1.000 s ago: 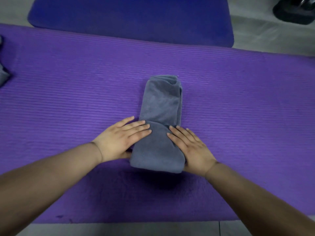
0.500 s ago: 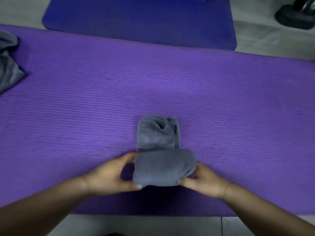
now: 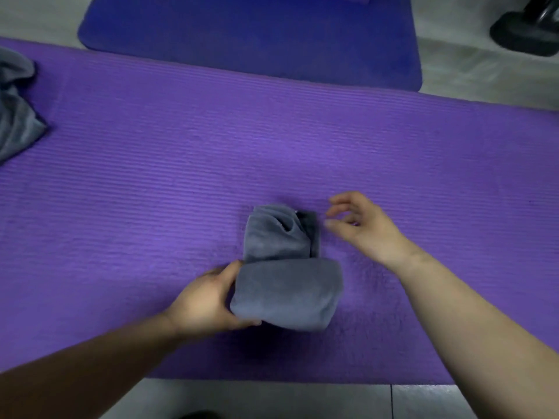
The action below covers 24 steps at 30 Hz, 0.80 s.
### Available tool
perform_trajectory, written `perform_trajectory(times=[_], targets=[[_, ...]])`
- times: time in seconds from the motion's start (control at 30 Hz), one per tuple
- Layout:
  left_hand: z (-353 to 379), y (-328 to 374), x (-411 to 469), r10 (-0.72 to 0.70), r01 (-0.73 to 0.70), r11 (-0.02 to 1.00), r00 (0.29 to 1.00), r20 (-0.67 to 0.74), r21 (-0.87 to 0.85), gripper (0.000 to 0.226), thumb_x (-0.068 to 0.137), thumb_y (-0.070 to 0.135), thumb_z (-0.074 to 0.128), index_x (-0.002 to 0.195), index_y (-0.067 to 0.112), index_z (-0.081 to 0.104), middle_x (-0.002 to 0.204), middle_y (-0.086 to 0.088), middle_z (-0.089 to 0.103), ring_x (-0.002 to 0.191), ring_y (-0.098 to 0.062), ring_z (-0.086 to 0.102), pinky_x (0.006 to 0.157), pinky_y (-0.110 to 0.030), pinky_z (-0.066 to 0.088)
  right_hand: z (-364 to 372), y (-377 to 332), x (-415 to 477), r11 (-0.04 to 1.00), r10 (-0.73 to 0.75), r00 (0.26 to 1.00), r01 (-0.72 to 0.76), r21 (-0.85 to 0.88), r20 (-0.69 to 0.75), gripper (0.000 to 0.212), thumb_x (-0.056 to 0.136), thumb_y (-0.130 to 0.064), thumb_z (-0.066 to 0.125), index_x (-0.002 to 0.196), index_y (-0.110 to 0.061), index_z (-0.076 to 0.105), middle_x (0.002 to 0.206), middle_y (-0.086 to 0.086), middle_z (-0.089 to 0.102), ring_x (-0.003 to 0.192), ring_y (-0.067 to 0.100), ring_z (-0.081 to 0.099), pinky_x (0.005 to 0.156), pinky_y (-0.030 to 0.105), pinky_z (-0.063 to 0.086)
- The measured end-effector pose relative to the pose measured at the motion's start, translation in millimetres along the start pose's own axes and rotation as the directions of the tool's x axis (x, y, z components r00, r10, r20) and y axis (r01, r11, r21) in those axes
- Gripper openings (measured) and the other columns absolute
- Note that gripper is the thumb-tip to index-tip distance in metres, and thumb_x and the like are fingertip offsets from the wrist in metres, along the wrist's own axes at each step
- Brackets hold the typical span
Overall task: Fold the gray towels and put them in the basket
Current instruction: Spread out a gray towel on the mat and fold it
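1. Gray towel (image 3: pixel 287 285) lies on the middle of the purple mat (image 3: pixel 151 192), toward the near edge. Its near part is rolled into a thick bundle running left to right, and its far part lies flat and creased beyond the roll, with a darker fold showing along its right side.
2. The left hand (image 3: pixel 205 300) has its grip on the left end of the roll: the thumb runs under the near side and the fingers curl over the far upper side.
3. The right hand (image 3: pixel 366 225) hovers just beside the right edge of the towel's flat part. Its grip is loose and holds nothing, the fingers are lightly bent, and a strip of mat shows between the fingertips and the cloth. The hand is somewhat blurred.
4. A second gray towel (image 3: pixel 15 110) lies crumpled at the left edge of the purple mat, well apart from the first.
5. A blue mat (image 3: pixel 257 34) lies beyond the purple mat, its near edge touching or overlapping it.
6. A dark object (image 3: pixel 526 28) stands on the pale floor (image 3: pixel 272 397) at the far right; what it is cannot be told.
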<state>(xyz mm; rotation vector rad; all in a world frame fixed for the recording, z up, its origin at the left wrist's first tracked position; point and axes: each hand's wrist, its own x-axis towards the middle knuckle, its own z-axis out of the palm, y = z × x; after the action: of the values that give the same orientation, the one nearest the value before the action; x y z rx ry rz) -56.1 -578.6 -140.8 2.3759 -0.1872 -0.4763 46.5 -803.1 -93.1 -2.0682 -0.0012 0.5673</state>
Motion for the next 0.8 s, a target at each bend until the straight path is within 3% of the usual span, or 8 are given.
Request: perform_trajectory(times=[0.07, 0.17, 0.3, 0.43, 0.5, 0.57, 0.67, 0.8], targets=[[2, -1, -2, 0.144, -0.132, 0.978, 0.987, -0.068, 0.161, 0.059, 0.052, 0.061, 0.047, 0.099, 0.025, 0.047, 0.078, 0.008, 0.070, 0.077, 0.000, 0.062, 0.068, -0.008, 0.038, 20, -1, 8, 0.992, -0.024, 0.992, 0.038, -0.118, 0.123, 0.045, 0.077, -0.012, 0.070, 0.116, -0.015, 0.048, 0.095, -0.002, 0.051, 0.061, 0.002, 0.041, 0.060, 0.007, 0.036], [4, -2, -4, 0.193, -0.193, 0.980, 0.981, 0.001, -0.046, 0.036, 0.070, 0.054, 0.051, 0.096, 0.032, 0.043, 0.074, 0.001, 0.068, 0.070, -0.003, 0.059, 0.065, -0.015, 0.041, 36, 5, 22, 0.895, -0.047, 0.996, 0.073, -0.439, 0.069, 0.036, 0.081, -0.020, 0.066, 0.112, -0.008, 0.055, 0.100, 0.009, 0.059, 0.084, 0.019, 0.054, 0.075, 0.025, 0.040], [-1, -1, -1, 0.005, 0.021, 0.987, 0.986, 0.164, -0.159, 0.058, 0.043, 0.067, 0.062, 0.094, 0.047, 0.042, 0.087, 0.037, 0.058, 0.093, 0.012, 0.057, 0.076, -0.005, 0.040, 36, 27, 28, 0.982, 0.087, 0.989, -0.105, -0.156, -0.119, 0.003, 0.083, -0.008, 0.062, 0.082, -0.005, 0.061, 0.070, 0.003, 0.051, 0.078, 0.016, 0.045, 0.055, 0.015, 0.032], [-7, 6, 11, -0.030, 0.125, 0.903, 0.973, 0.228, -0.412, 0.080, 0.028, 0.069, 0.076, 0.095, 0.042, 0.041, 0.084, 0.060, 0.045, 0.083, 0.034, 0.046, 0.073, 0.006, 0.035, 39, 41, 28, 0.951, 0.240, 0.961, -0.261, -0.163, -0.136, 0.026, 0.083, -0.015, 0.065, 0.071, -0.019, 0.042, 0.060, -0.009, 0.039, 0.072, 0.017, 0.044, 0.053, 0.023, 0.028], [-11, 9, 22, -0.057, 0.171, 0.829, 0.973, 0.223, -0.533, 0.088, 0.024, 0.082, 0.065, 0.095, 0.037, 0.042, 0.083, 0.054, 0.053, 0.082, 0.032, 0.049, 0.072, 0.008, 0.035, 40, 41, 34, 0.951, 0.297, 0.947, -0.305, -0.049, -0.125, 0.035, 0.081, -0.011, 0.066, 0.065, -0.021, 0.036, 0.058, -0.005, 0.039, 0.058, 0.015, 0.041, 0.052, 0.019, 0.030], [-14, 11, 36, -0.104, 0.207, 0.793, 0.973, 0.208, -0.573, 0.093, 0.018, 0.085, 0.063, 0.091, 0.032, 0.044, 0.077, 0.034, 0.065, 0.076, 0.029, 0.053, 0.068, 0.006, 0.039, 36, 41, 37, 0.896, 0.386, 0.916, -0.346, 0.279, -0.104, 0.036, 0.087, 0.000, 0.056, 0.061, -0.017, 0.036, 0.050, -0.001, 0.043, 0.044, 0.011, 0.043, 0.047, 0.014, 0.035], [-15, 13, 53, -0.183, 0.234, 0.787, 0.972, 0.146, -0.572, 0.095, 0.018, 0.087, 0.060, 0.092, 0.028, 0.046, 0.092, 0.016, 0.059, 0.070, 0.020, 0.057, 0.064, 0.002, 0.043, 29, 50, 31, 0.811, 0.424, 0.905, -0.358, 0.462, -0.043, 0.032, 0.094, 0.005, 0.037, 0.066, -0.011, 0.045, 0.038, -0.006, 0.052, 0.028, -0.002, 0.045, 0.035, 0.008, 0.037], [-9, 22, 62, -0.355, 0.321, 0.800, 0.934, 0.032, -0.507, 0.025, 0.082, 0.040, 0.061, 0.094, 0.021, 0.050, 0.091, 0.001, 0.060, 0.071, 0.002, 0.051, 0.057, -0.002, 0.041, 29, 45, 17, 0.762, 0.424, 0.893, -0.260, 0.592, -0.153, 0.024, 0.097, -0.019, 0.041, 0.075, -0.018, 0.049, 0.056, -0.004, 0.057, 0.047, 0.005, 0.051, 0.048, 0.018, 0.042]])
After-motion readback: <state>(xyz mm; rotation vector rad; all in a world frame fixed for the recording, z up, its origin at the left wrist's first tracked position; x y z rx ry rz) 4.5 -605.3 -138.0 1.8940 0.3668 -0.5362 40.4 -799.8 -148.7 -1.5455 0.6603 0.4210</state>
